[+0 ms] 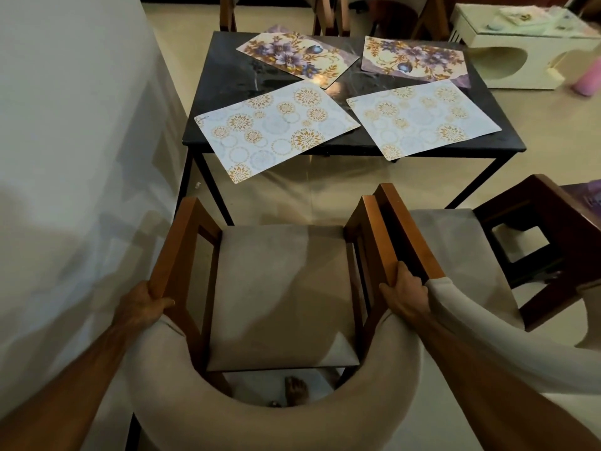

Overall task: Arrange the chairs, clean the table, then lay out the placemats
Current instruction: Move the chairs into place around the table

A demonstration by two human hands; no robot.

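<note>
A wooden chair with a grey seat cushion (pixel 279 294) and curved beige backrest stands right below me, facing the black table (pixel 224 76). My left hand (pixel 143 304) grips its left armrest and my right hand (pixel 403 291) grips its right armrest. A second chair (pixel 455 245) stands touching it on the right. Several placemats lie askew on the table: two purple floral ones (pixel 292 55) at the far side and two pale ones with gold medallions (pixel 273 128) nearer, the left one overhanging the front edge.
A white wall or curtain (pixel 74 157) runs close along the left. More chairs (pixel 328 14) stand behind the table. A cream low table (pixel 520 53) sits at the far right, a pink object (pixel 588 83) beside it. My bare foot (pixel 294 390) shows under the chair.
</note>
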